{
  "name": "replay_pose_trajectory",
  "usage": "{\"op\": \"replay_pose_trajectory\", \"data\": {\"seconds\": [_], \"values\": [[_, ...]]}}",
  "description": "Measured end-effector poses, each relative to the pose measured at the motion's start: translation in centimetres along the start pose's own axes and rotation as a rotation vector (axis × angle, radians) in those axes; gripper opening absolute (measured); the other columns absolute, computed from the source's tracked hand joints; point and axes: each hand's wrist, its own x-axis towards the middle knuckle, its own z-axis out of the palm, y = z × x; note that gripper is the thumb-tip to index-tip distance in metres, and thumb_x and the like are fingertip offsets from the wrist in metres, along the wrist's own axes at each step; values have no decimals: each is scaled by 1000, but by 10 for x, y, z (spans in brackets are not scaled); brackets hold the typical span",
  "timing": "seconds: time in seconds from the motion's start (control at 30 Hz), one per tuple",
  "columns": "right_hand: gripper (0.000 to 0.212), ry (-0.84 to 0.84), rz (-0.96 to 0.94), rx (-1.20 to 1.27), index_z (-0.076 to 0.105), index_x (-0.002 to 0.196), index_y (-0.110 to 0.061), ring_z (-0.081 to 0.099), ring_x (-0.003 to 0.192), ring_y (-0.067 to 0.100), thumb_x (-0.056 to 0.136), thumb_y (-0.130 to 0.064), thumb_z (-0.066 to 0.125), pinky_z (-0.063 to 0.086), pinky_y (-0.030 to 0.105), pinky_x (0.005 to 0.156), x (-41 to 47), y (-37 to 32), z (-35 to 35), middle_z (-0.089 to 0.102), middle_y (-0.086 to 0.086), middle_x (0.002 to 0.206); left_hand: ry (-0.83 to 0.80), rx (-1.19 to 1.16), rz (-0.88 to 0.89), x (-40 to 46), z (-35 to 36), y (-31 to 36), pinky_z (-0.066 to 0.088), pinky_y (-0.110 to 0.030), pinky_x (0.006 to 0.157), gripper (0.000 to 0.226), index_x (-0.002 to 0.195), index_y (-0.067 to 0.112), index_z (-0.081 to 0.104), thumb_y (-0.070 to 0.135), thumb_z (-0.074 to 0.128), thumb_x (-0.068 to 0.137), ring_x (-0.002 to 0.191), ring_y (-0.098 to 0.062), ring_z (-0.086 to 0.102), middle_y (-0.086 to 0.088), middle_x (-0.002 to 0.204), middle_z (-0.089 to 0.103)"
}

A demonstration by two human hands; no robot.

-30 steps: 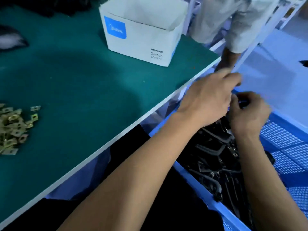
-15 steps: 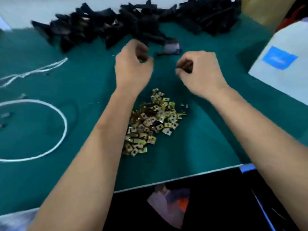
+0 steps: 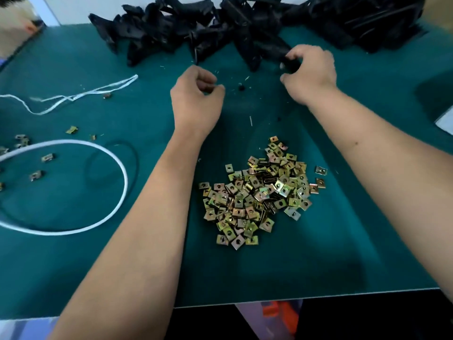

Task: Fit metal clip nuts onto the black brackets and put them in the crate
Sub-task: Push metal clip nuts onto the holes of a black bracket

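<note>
A long heap of black brackets (image 3: pixel 245 28) lies across the far side of the green table (image 3: pixel 343 241). A pile of brass-coloured metal clip nuts (image 3: pixel 257 197) sits in the middle, between my forearms. My right hand (image 3: pixel 311 74) is at the near edge of the heap, its fingers curled round one black bracket (image 3: pixel 290 63). My left hand (image 3: pixel 196 96) hovers over bare table to the left of it, fingers curled against the thumb; nothing shows inside it. The crate is out of view.
A white strap loop (image 3: pixel 98 222) and a loose white cord (image 3: pixel 73 96) lie on the left, with several stray clip nuts (image 3: pixel 36 175) around them. A thin black ring (image 3: pixel 112 163) lies beside the loop. A white box corner (image 3: pixel 445 122) shows at the right edge.
One second ago both hands were over the blue crate to the right. The view has swung back to the table, and my right hand has reached the heap and taken hold of a bracket.
</note>
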Motion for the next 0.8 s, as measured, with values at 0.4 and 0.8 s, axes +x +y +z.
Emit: {"op": "replay_pose_trajectory", "data": {"seconds": [0.4,0.8], "values": [[32,-297,-149,498,53,115,-12,68,49,29,104,-42,55,50,34,41,-78,-12,-15,73,9,81,-293,-599,-274,-19,15,23,62,-37,79,19,99,13,67,1,77,87,91,-24,74,-4,91,75],[11,-674,-451,-63,74,81,-27,61,66,-2,86,-22,83,45,16,66,-72,17,-42,72,-18,74,-248,-868,-411,-7,0,12,61,-54,86,20,97,13,56,-4,47,104,107,-42,72,-22,113,72]]}}
